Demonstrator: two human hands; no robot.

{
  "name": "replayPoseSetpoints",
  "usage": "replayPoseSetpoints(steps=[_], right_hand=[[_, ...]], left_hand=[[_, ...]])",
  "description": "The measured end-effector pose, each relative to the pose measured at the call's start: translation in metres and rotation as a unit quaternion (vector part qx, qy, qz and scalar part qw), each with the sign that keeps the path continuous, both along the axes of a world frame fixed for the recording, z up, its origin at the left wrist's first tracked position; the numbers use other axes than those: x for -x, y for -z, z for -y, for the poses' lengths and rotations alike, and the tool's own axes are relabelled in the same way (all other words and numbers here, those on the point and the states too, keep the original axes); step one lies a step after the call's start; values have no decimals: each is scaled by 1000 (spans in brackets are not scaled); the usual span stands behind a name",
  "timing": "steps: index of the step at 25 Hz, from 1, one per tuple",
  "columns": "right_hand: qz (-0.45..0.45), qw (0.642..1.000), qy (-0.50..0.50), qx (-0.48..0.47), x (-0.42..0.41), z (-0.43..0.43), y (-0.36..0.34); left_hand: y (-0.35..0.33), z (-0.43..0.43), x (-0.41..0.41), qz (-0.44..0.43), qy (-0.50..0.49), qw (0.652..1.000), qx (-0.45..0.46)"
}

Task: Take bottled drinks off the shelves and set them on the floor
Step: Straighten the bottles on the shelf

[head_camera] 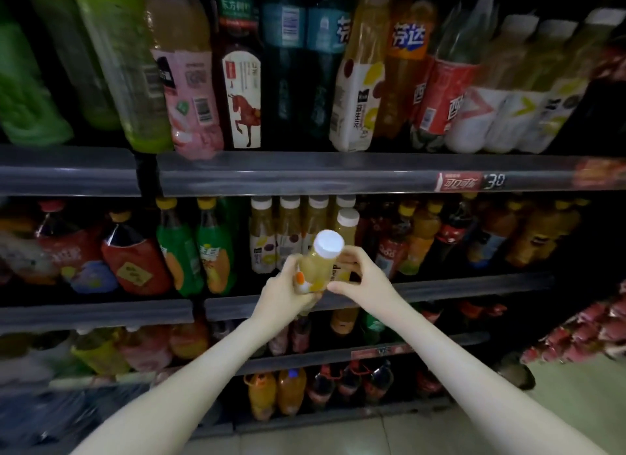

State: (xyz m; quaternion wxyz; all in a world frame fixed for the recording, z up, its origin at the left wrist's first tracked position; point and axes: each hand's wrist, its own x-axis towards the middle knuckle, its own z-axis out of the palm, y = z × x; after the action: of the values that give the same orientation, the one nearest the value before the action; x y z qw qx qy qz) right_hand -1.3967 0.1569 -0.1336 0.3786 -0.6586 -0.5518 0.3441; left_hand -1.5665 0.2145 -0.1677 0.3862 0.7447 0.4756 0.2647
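Big dark shelves are packed with drinks, and a pale floor shows at the bottom right. On the middle shelf stands a row of yellow juice bottles with white lids. The left grip is out in front of that row, its fingers curled round a small yellow juice bottle. This bottle is off the shelf, up in the air, leaning toward the camera, with its white cap on top. The right grip is just beside it. It seems to be wrapped round a second bottle at the shelf edge, but the view there is dim and blurry.
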Motion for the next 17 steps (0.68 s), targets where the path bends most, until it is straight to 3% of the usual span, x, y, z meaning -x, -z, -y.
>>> replayPoseSetpoints(steps=[4,6,9,17], right_hand=[[74,990,115,30,-32,-24,17],[68,991,106,54,-35,-38,24],[51,995,70,40,-30,-55,30],[137,986,98,17,-27,-68,55]], left_hand=[[14,-29,-18,80,-78,993,45],[16,-43,-26,88,-74,992,52],[19,-58,-40,45,-29,998,43],[43,-68,-51,-29,15,999,26]])
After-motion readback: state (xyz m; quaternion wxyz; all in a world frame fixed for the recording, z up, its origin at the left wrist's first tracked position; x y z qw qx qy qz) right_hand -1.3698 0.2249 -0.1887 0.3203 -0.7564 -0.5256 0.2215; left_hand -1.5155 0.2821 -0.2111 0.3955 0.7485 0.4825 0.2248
